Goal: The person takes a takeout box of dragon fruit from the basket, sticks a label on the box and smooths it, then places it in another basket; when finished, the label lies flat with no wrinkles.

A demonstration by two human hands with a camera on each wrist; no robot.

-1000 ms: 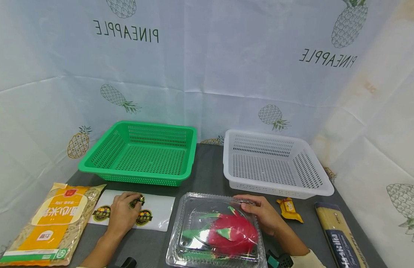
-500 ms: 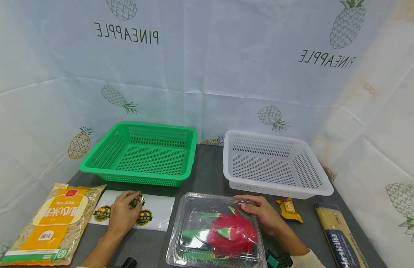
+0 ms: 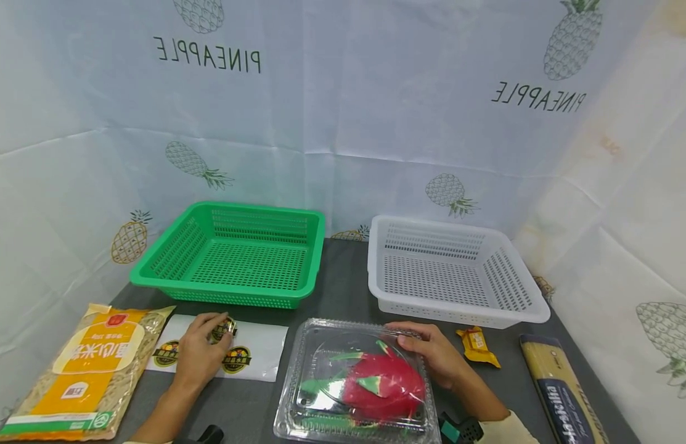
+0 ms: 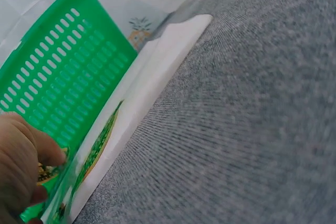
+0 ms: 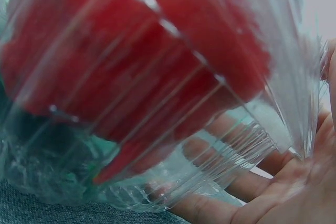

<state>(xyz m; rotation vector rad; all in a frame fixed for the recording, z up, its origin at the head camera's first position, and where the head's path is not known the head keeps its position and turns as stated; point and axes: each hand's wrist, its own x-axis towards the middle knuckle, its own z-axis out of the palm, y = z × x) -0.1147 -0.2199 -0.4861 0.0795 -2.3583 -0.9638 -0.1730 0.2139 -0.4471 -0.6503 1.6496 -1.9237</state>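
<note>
In the head view my left hand (image 3: 201, 350) is over a white sticker sheet (image 3: 263, 348), its thumb and fingertips pinching a round black-and-gold sticker (image 3: 223, 330). The left wrist view shows the sticker's edge (image 4: 48, 172) by the fingertips, tilted up from the sheet. Two similar round stickers lie on the sheet at either side of the hand. My right hand (image 3: 437, 354) grips the far right side of a clear plastic clamshell box (image 3: 309, 345), thumb on the lid and fingers underneath. Inside the closed box is a red dragon fruit (image 3: 381, 385) with green-tipped scales.
Behind stand a green basket (image 3: 232, 295) at left and a white basket (image 3: 431, 307) at right. A bag of noodles (image 3: 79, 376) lies left of the sheet. On the right are a small yellow wrapped snack (image 3: 477, 346) and a packet of dry noodles (image 3: 561, 388).
My left hand has shifted slightly away from me and left, with the pinched sticker lifting a little. The right hand and the box stay put.
</note>
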